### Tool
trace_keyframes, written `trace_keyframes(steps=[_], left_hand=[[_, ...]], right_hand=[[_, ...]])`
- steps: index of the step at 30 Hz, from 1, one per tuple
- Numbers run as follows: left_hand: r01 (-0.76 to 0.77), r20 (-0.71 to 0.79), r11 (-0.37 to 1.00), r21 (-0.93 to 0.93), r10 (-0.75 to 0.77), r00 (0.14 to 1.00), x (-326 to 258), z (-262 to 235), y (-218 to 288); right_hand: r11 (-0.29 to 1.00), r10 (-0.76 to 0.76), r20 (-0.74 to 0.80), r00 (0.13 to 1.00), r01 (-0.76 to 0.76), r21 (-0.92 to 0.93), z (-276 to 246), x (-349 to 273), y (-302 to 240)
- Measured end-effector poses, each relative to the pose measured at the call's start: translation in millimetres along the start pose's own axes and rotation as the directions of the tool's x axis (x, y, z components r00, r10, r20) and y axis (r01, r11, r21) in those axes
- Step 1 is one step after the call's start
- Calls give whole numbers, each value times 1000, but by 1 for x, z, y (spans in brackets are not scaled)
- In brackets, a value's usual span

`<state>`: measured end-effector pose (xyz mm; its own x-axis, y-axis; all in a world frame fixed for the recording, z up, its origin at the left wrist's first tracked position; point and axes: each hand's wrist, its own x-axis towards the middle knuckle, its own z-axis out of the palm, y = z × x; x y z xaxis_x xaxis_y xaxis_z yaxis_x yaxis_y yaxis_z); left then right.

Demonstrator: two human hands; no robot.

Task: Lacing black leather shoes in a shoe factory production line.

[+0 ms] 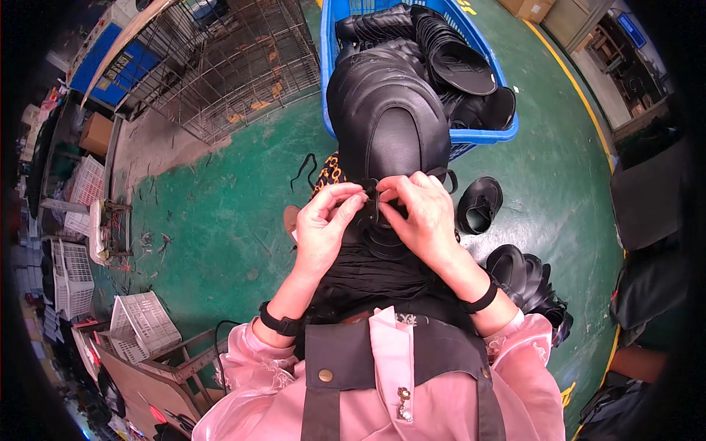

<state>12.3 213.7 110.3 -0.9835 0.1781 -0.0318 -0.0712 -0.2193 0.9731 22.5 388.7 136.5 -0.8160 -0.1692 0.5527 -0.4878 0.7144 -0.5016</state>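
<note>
Close together in the middle of the head view, my left hand (321,220) and my right hand (424,214) pinch at a black shoe upper (373,192) with small holes along its edge. Thumb and forefinger are pressed together on each hand. A black lace (450,178) loops out beside my right hand. Just beyond my fingers rises a stack of nested black leather shoe uppers (393,136), leaning on the near end of a blue plastic crate (482,136). Whether my fingertips also grip a lace end is too small to tell.
More black uppers (460,62) fill the crate. One upper (480,204) lies on the green floor (220,220) at right, with a pile of uppers (522,275) nearer me. A wire cage (243,66) stands far left; white plastic baskets (147,323) are at lower left.
</note>
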Motion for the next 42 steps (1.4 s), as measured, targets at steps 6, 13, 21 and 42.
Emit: trace_keyframes(steps=[6, 13, 21, 42], left_hand=[[-391, 130, 711, 585, 394, 910, -2, -6, -6], [-19, -57, 963, -267, 4, 998, 4, -16, 5], [-411, -370, 695, -590, 220, 903, 17, -185, 66], [-619, 459, 414, 667, 425, 780, 2, 45, 21]], right_hand=[[998, 17, 9, 1000, -18, 53, 0, -4, 3], [999, -23, 33, 999, 22, 49, -9, -5, 1], [985, 160, -154, 975, -168, -42, -15, -29, 16], [594, 571, 172, 803, -549, 588, -17, -37, 32]])
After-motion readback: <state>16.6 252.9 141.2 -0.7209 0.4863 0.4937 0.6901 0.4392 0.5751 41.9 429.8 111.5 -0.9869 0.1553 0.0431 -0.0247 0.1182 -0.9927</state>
